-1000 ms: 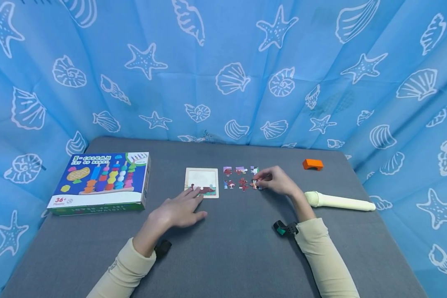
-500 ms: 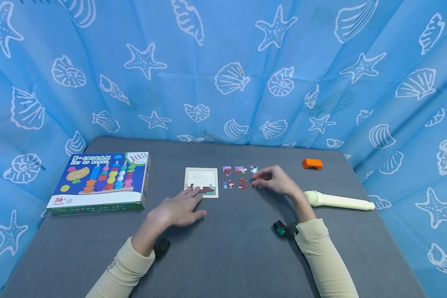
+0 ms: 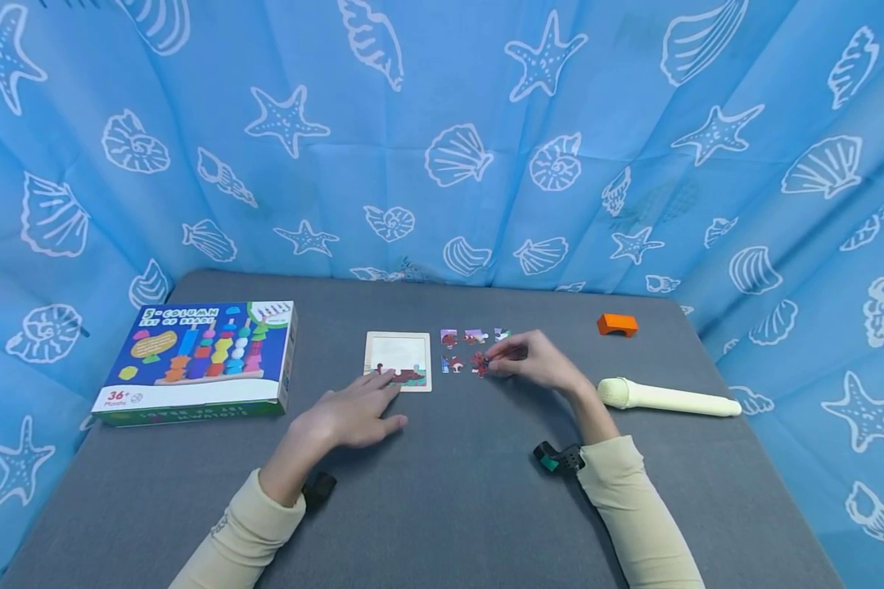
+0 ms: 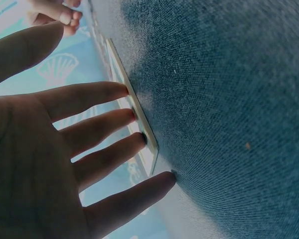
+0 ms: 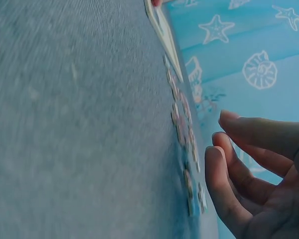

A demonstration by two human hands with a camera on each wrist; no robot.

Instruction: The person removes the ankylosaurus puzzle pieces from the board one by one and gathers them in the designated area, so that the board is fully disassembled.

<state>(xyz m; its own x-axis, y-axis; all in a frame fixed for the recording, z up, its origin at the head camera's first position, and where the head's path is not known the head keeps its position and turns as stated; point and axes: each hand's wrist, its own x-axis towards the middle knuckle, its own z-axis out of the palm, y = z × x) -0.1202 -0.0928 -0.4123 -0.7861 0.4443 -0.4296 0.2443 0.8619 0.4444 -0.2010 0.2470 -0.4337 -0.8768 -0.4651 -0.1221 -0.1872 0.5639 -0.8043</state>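
My left hand (image 3: 355, 414) lies with fingers spread. Its fingertips rest on the near edge of a square wooden puzzle tray (image 4: 121, 69). Some picture pieces (image 3: 411, 375) fill the tray's near part, and the rest shows pale board. Right of the tray, loose jigsaw pieces lie in two rows. My right hand (image 3: 543, 361) hovers at the right end of the near row, its fingertips beside a red jigsaw piece (image 3: 479, 362). In the right wrist view, its fingers are loosely bent, with a gap to the thumb and nothing visible between. That hand covers the near row's right end.
A bead-set box (image 3: 199, 352) stands at the left of the grey cloth-covered table (image 3: 442, 507). An orange arch block (image 3: 617, 325) and a cream toy microphone (image 3: 670, 398) lie at the right. A blue shell-print curtain (image 3: 442, 123) hangs behind.
My right hand has shifted a little left, from the right-end piece of the near row toward the red piece beside it. My left hand has stayed in place on the tray.
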